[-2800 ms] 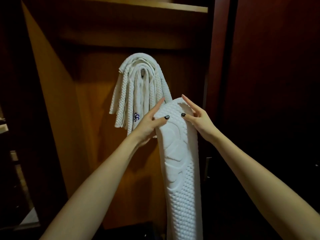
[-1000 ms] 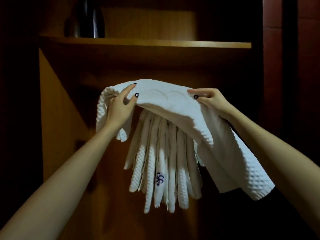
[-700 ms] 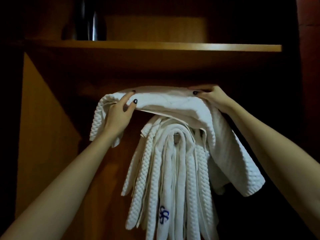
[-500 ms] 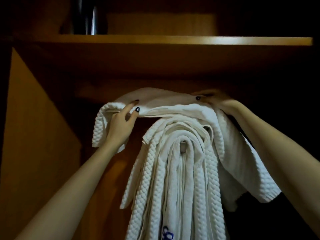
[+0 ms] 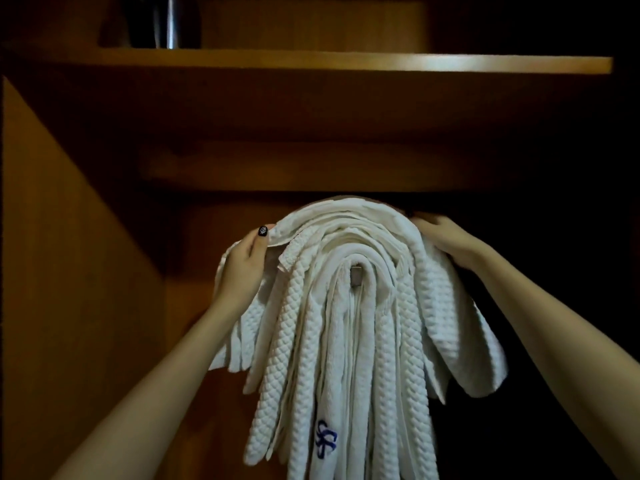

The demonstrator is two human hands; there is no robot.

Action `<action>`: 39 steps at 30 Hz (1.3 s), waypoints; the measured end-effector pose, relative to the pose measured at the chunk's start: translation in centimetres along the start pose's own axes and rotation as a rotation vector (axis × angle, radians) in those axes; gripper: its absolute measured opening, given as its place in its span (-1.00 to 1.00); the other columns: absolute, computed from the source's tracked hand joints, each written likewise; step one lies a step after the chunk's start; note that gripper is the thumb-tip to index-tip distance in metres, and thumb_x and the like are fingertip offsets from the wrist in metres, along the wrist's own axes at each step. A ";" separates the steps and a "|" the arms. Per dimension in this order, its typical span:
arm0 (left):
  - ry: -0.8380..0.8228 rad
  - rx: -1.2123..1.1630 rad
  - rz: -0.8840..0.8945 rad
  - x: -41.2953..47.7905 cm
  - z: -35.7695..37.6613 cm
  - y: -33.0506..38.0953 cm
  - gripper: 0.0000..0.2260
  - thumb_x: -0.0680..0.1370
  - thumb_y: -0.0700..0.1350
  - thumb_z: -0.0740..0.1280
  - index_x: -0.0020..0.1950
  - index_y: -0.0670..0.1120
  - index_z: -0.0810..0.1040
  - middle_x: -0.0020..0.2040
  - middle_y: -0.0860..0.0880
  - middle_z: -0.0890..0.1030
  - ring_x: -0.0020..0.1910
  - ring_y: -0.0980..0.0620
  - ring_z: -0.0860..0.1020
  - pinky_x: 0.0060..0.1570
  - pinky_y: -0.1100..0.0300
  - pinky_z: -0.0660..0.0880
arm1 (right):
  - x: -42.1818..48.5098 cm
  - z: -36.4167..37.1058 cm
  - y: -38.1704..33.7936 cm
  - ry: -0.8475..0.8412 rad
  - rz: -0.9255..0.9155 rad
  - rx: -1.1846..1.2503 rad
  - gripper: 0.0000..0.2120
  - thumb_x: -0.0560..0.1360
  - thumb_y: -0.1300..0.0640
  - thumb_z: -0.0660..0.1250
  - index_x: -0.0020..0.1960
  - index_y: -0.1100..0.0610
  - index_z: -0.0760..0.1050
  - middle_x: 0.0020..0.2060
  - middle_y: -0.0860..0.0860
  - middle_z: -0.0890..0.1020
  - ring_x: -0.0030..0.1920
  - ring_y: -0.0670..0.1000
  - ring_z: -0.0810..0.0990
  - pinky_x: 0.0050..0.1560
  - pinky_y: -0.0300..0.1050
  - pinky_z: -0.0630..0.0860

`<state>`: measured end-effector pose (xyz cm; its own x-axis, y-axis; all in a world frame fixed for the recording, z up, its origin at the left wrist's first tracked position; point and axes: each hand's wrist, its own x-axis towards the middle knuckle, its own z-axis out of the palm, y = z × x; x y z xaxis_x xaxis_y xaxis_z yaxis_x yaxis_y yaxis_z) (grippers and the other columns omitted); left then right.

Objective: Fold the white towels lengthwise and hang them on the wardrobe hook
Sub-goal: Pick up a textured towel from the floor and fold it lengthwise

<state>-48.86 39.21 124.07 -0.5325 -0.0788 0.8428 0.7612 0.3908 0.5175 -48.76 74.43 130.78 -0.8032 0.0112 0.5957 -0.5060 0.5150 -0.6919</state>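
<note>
1. Top towel (image 5: 349, 211) draped over hook (image 5: 356, 276) (atop stacked towels (image 5: 304, 341)).
2. Left hand (image 5: 242, 268), left of hook: thumb and fingers pinch towel edge.
3. Right hand (image 5: 446, 237), right of hook: rests on towel; grip indeterminate.

- The hook (image 5: 356, 276) is pretty much buried. The white towels (image 5: 332, 358) drape down both sides of it and only its front tip peeks out.
- Straight above the hook, the top towel (image 5: 346, 216) humps up close under a wooden rail (image 5: 311, 168), so there's just a thin gap.
- Higher up, the shelf (image 5: 346, 62) caps everything, with a dark container (image 5: 162, 20) on it up to the left.
- Left of the hook, the left hand (image 5: 242, 271) grips the top towel's edge. There's a bit of open room past it, then the side panel (image 5: 69, 271) walls it in.
- Right of the hook, the right hand (image 5: 446, 239) rests on the towel's shoulder. Beyond it the space is dark and open.
- Below the hook, hanging towel ends fill the middle.
</note>
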 end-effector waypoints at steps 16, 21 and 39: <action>-0.060 -0.131 -0.075 -7.4 0.7 -1.6 -0.59 0.65 0.00 0.12 0.51 0.08 0.19 0.26 0.27 0.37 0.15 0.43 0.39 0.11 0.37 0.32 | -7.2 3.0 4.0 0.136 0.163 -0.134 -0.43 0.59 -0.26 0.10 0.48 0.04 0.32 0.37 0.07 0.47 0.29 0.08 0.49 0.22 -0.04 0.43; 0.235 0.078 0.107 -7.5 -1.0 -1.6 -0.68 0.57 0.05 0.16 0.24 -0.04 0.52 0.09 0.05 0.40 -0.02 0.27 0.40 -0.05 0.36 0.42 | -9.5 3.7 1.1 0.411 -0.107 -0.086 -0.56 0.61 -0.07 0.18 0.48 -0.11 0.27 0.02 -0.11 0.60 -0.19 -0.18 0.58 -0.24 -0.35 0.50; -0.132 0.026 0.079 -1.7 0.0 -4.4 -0.47 0.52 -0.05 0.38 0.41 0.29 0.30 0.22 0.28 0.48 0.15 0.31 0.47 0.04 0.47 0.37 | -11.6 5.4 -2.8 0.217 -0.246 -0.103 -0.54 0.66 0.07 0.11 0.36 -0.47 0.21 0.26 -0.51 0.36 0.31 -0.40 0.33 0.22 -0.48 0.33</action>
<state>-51.29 37.58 120.34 -0.5163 0.0738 0.8532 0.7938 0.4152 0.4444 -39.75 68.16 123.64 -0.5699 0.0526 0.8200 -0.6326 0.6088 -0.4787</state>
